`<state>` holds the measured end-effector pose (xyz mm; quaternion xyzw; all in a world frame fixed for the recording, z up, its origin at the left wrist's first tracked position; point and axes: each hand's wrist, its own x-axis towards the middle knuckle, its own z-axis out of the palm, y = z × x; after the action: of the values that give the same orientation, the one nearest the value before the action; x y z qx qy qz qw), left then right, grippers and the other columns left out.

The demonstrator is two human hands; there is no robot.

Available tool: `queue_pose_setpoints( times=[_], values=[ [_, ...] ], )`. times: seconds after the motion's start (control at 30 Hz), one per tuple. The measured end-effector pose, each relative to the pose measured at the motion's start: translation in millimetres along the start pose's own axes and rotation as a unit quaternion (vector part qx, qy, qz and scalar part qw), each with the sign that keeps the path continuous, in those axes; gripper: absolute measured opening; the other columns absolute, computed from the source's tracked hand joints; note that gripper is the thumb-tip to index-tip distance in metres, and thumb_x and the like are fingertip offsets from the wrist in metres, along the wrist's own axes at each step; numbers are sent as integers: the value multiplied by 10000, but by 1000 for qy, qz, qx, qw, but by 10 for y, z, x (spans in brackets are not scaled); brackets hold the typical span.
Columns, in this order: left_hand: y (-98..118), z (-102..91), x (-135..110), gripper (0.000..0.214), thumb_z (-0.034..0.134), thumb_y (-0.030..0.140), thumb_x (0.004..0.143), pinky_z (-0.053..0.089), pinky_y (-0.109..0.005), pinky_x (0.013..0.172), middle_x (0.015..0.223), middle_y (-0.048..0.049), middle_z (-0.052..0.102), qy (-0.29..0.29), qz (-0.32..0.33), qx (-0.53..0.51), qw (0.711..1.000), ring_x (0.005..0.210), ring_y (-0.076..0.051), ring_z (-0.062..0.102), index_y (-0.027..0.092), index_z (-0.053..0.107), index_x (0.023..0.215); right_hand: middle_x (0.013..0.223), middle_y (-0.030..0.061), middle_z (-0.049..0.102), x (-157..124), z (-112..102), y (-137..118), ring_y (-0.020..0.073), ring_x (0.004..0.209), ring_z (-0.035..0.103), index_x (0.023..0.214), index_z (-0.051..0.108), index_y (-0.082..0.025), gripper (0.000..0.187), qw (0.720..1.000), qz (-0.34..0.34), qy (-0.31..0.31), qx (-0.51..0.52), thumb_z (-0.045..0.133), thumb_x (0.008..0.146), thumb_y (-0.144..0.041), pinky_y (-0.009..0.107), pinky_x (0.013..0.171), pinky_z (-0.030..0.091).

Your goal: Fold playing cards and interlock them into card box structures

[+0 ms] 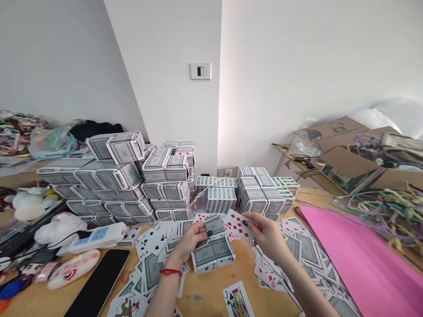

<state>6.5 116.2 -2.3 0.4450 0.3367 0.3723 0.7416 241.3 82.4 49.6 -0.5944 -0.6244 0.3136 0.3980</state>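
Note:
My left hand point(194, 241), a red string bracelet at its wrist, is closed on a playing card point(214, 224) whose grey patterned back faces up. My right hand point(268, 234) pinches a face-up diamonds card point(236, 223) by its right side, close beside the other card. Just below the left hand, a small block of folded playing cards point(213, 252) sits on the wooden table point(198, 290); whether the left fingers touch it I cannot tell. A jack of clubs point(237, 300) lies alone near the front. Loose cards point(153, 270) spread to the left, and more cards point(306, 251) to the right.
Stacked card blocks point(112, 176) rise behind on the left, with a lower stack point(256, 189) and green-edged card boxes point(220, 200) back right. A black phone point(99, 281) and white power strip point(95, 237) lie left. Pink sheet point(357, 264) and cardboard box point(346, 163) stand right.

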Motion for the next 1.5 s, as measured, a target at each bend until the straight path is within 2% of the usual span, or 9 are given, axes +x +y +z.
queue_pose_setpoints(
  times=[0.2,0.37,0.57,0.87,1.1,1.2,1.33,1.4,1.5],
  values=[
    [0,3,1,299,715,282,658,429,-306,813,870,-80,703,-8,-7,26,1000,876,-222,624,137,669,915,836,47,709,3,41,39,217,727,627,868,698,-215,275,1000,-17,-5,1,459,777,-317,295,654,469],
    [12,31,5,307,720,312,650,423,-306,802,838,-78,708,-15,-13,66,998,835,-223,626,133,690,897,718,35,698,16,62,66,195,609,596,823,710,-205,294,1000,-7,1,-15,438,765,-299,287,584,445],
    [35,60,-4,297,707,318,665,424,-286,764,795,-73,711,-28,-16,85,996,785,-206,626,132,706,897,660,27,672,32,45,97,165,525,537,831,718,-191,315,999,20,-25,-30,427,735,-267,270,532,411],
    [73,77,-21,318,699,383,658,431,-277,725,813,-87,702,-34,-34,118,992,760,-200,612,122,711,840,419,-33,513,51,63,203,84,311,344,803,716,-185,292,991,99,-72,49,460,682,-257,212,359,265],
    [9,56,6,277,705,351,654,411,-262,698,756,-65,688,-49,-40,141,988,732,-184,586,117,714,803,495,-20,564,82,87,293,89,367,363,745,717,-195,261,991,78,-102,27,468,673,-226,215,396,272],
    [-5,44,13,252,713,322,647,404,-249,680,745,-55,683,-43,-43,142,988,726,-176,577,120,715,797,506,-21,563,88,123,281,88,386,366,763,710,-190,236,993,67,-90,38,495,680,-241,213,409,277],
    [9,40,23,278,700,337,660,410,-262,712,756,-55,686,-7,-29,112,993,725,-179,585,126,710,841,483,-51,497,88,176,247,87,384,358,829,639,-184,251,987,77,-79,120,506,733,-373,204,402,270],
    [9,38,33,312,689,357,668,412,-279,745,767,-58,690,6,-18,96,995,751,-192,592,128,704,879,430,-68,434,85,200,248,88,367,358,720,575,-184,243,984,78,-86,136,475,759,-402,205,406,282],
    [-14,29,51,318,681,369,675,414,-279,747,775,-61,691,10,-13,102,995,769,-197,591,126,705,878,380,-72,395,80,241,288,91,356,378,584,475,-197,234,989,63,-80,104,439,767,-339,207,432,315]
  ],
)
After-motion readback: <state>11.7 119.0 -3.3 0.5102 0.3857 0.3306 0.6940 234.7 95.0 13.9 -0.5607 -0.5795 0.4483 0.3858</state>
